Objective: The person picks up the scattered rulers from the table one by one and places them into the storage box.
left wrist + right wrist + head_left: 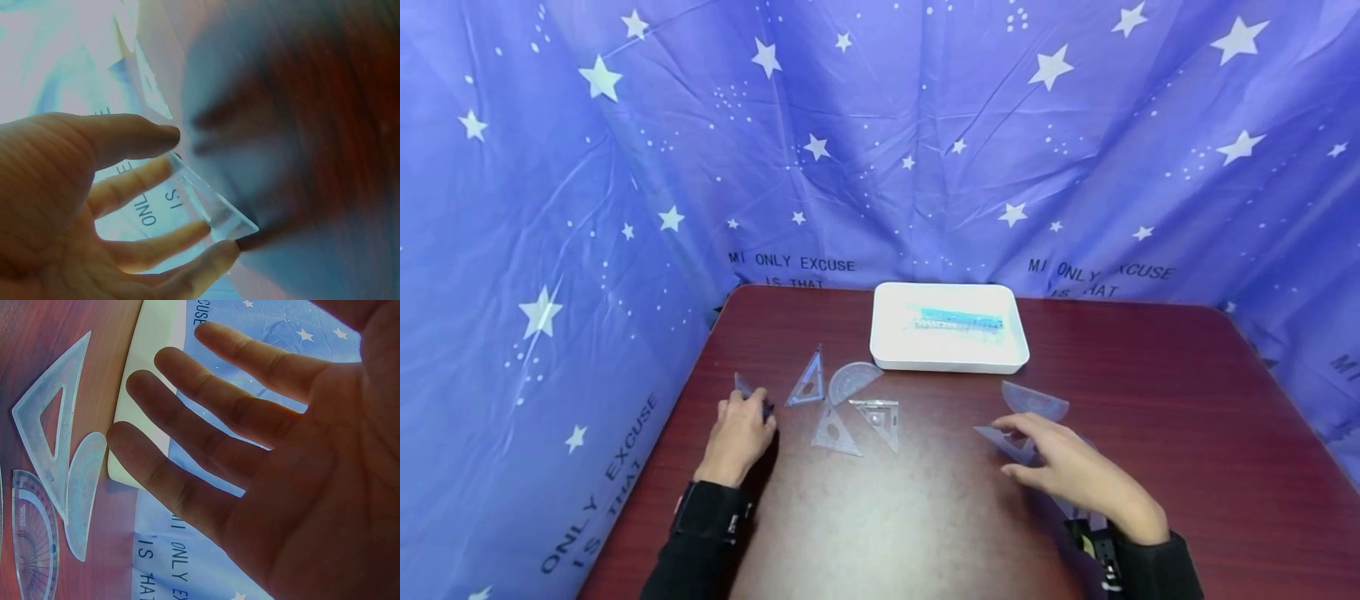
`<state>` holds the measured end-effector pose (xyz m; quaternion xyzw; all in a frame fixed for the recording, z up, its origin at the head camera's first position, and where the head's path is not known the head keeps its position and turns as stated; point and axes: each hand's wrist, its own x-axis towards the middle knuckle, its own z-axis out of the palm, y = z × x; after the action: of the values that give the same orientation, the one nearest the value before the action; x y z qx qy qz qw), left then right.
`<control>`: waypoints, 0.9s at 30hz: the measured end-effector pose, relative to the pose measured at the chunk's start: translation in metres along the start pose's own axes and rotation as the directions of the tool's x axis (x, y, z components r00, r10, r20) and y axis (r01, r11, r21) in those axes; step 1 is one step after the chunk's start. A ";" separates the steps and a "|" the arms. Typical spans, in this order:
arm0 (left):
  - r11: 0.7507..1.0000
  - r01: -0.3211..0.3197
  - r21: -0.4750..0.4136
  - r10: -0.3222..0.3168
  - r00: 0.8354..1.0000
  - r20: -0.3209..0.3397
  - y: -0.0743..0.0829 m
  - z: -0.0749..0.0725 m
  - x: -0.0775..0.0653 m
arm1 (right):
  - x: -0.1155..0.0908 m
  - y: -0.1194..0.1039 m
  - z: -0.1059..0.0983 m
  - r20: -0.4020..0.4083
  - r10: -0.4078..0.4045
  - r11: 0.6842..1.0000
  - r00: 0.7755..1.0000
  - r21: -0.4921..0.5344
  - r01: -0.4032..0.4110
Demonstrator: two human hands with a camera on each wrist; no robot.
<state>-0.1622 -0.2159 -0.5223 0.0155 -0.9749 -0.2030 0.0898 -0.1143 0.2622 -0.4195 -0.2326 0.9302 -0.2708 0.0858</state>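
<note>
My left hand (737,433) pinches a clear set square (228,215) between thumb and fingers at the table's left side; the fingers hide part of it in the head view. My right hand (1071,471) is spread above the table on the right, its fingers loosely extended and holding nothing. Under and beside it lie a clear set square (36,403), a small protractor (87,494) and a larger protractor (37,534). Between the hands lie a bluish set square (813,372), a protractor (853,382) and two more clear set squares, one (841,447) nearer me.
A white tray (951,367) stands at the back middle of the dark red table (1172,400), with blue and clear rulers (962,319) in it. A blue curtain (917,183) with stars hangs behind the table and along its left side.
</note>
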 end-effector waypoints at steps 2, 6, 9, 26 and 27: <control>1.000 0.004 -0.002 -0.004 1.000 0.011 0.001 -0.003 -0.001 | 0.000 0.000 0.000 0.004 0.000 1.000 1.000 -0.002 0.000; 0.999 0.027 -0.021 -0.026 0.998 0.059 0.020 -0.023 -0.006 | 0.001 0.001 0.000 -0.009 -0.022 1.000 1.000 -0.011 0.022; 0.999 0.018 -0.035 -0.016 0.998 0.068 0.034 -0.035 -0.011 | 0.002 0.002 0.000 -0.012 -0.030 1.000 0.999 -0.008 0.030; 0.977 -0.047 -0.207 0.002 0.976 -0.216 0.068 -0.052 -0.018 | 0.006 -0.004 -0.006 0.015 -0.028 0.999 1.000 0.030 0.027; 0.973 -0.058 -0.225 0.005 0.974 -0.228 0.074 -0.053 -0.018 | 0.007 -0.005 -0.006 0.020 -0.024 0.999 1.000 0.039 0.023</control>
<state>-0.1339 -0.1678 -0.4477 0.0125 -0.9284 -0.3100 0.2043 -0.1198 0.2577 -0.4121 -0.2444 0.9211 -0.2873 0.0967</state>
